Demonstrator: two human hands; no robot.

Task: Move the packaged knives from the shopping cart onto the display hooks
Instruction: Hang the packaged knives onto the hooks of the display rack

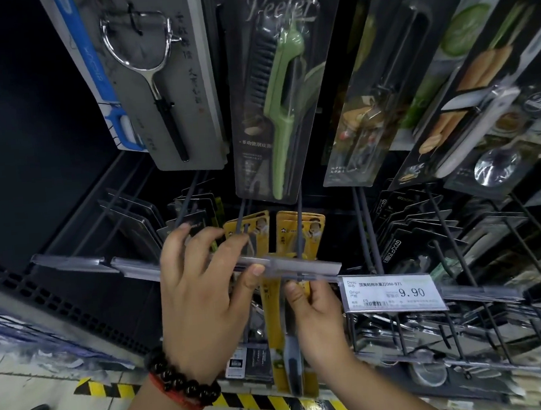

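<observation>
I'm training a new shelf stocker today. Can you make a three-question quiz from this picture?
1. True or false: the right hand grips a yellow packaged knife.
2. What price does the white price tag show?
3. The left hand touches: A) the clear label strip, B) the green peeler pack, C) the floor.

Key: 1 true; 2 9.90; 3 A.
</observation>
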